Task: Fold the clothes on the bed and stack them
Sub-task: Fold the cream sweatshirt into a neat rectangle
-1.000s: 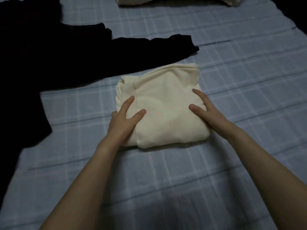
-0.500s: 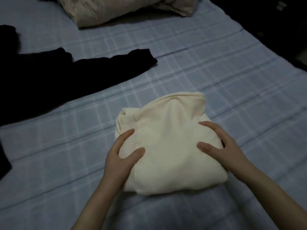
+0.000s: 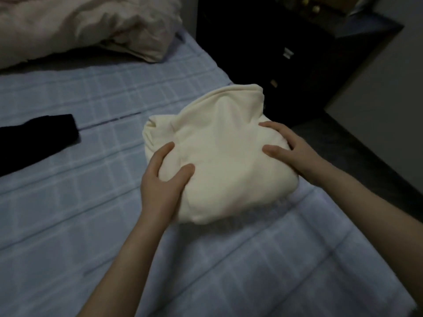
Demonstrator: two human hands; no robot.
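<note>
A folded cream garment (image 3: 219,152) is held between both my hands, near the right edge of the blue checked bed (image 3: 68,202). My left hand (image 3: 162,186) grips its near left side, thumb on top and fingers underneath. My right hand (image 3: 290,154) clasps its right side. The bundle looks lifted, its far corner hanging past the bed edge. A black garment (image 3: 34,138) lies spread at the left, mostly out of frame.
A crumpled beige duvet (image 3: 80,28) is heaped at the head of the bed. A dark cabinet (image 3: 286,53) stands right of the bed, with dark floor (image 3: 366,152) alongside and a pale wall beyond.
Both hands have carried the cream bundle to the right, toward the bed's edge, and the view has swung right with them. The black garment has slid almost out of sight at the left.
</note>
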